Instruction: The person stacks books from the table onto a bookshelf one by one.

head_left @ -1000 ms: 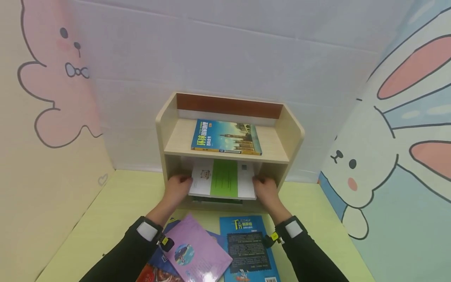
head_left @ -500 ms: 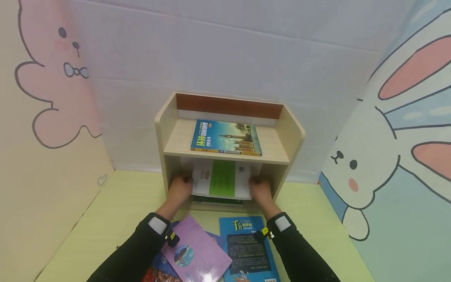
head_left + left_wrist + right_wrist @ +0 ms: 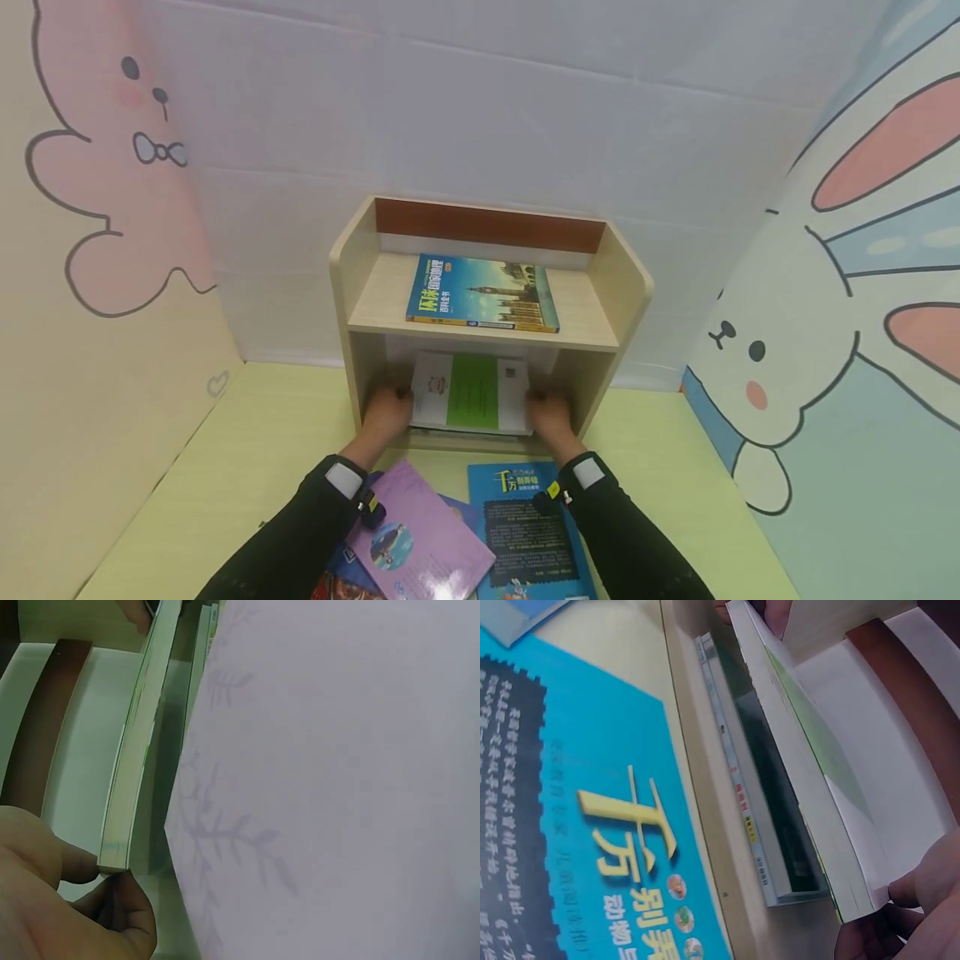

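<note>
A white book with a green band (image 3: 472, 392) is held in the lower compartment of a small wooden shelf (image 3: 486, 335). At its left end my left hand (image 3: 387, 413) pinches it, thumb on one face and fingers on the other. My right hand (image 3: 551, 417) pinches the opposite end the same way. In the right wrist view, a dark green book (image 3: 799, 847) lies on the compartment floor beneath, a gap showing between the two at this end. My fingertips are partly hidden in the head view.
A blue book with a clock tower (image 3: 483, 292) lies on the upper shelf. Before the shelf, a purple book (image 3: 423, 533) overlaps other books on the table (image 3: 202, 492). A blue book with a dark text panel (image 3: 525, 533) lies to their right.
Both hands have lowered the white and green book deeper into the lower compartment. The dark green book, visible under it before, is now mostly covered in the head view.
</note>
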Action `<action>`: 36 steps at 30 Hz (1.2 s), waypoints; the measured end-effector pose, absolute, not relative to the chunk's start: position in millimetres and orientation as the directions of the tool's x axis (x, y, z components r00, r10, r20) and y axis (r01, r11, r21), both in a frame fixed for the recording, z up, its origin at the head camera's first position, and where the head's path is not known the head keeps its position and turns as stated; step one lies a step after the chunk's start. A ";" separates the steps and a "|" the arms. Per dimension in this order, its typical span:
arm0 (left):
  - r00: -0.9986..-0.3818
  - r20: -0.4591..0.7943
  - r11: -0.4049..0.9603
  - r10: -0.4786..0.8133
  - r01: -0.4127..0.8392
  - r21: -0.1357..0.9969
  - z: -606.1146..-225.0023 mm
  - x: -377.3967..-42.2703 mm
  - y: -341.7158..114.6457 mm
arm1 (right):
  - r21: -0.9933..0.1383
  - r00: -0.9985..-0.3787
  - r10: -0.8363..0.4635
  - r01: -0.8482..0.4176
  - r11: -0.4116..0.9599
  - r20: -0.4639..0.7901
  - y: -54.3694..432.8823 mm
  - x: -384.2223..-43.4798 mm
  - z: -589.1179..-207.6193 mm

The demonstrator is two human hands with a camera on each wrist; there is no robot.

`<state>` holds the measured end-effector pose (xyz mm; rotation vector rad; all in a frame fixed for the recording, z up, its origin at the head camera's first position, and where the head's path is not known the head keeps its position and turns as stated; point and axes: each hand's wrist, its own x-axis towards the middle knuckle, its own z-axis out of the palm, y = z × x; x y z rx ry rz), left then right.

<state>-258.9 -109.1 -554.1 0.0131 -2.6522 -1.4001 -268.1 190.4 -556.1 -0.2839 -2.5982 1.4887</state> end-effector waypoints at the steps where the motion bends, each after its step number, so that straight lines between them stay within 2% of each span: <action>1: -0.990 0.118 0.572 -0.071 0.056 0.819 -555.1 -259.5 -108.8 | -0.861 -0.974 0.227 0.099 0.500 0.020 190.6 -268.7 -558.0; 14: -0.996 0.062 0.573 -0.062 0.016 0.820 -567.9 -266.1 -111.6 | -0.820 -0.977 0.178 0.006 0.572 0.117 195.4 -282.1 -577.2; 21: -0.999 0.030 0.604 -0.042 -0.002 0.797 -573.9 -269.4 -114.4 | -0.788 -0.980 0.171 0.029 0.615 0.097 195.1 -277.7 -580.6; 36: -1.000 0.002 0.618 -0.013 -0.006 0.786 -569.5 -263.5 -115.1 | -0.806 -0.982 0.164 0.024 0.592 0.092 197.6 -277.3 -588.8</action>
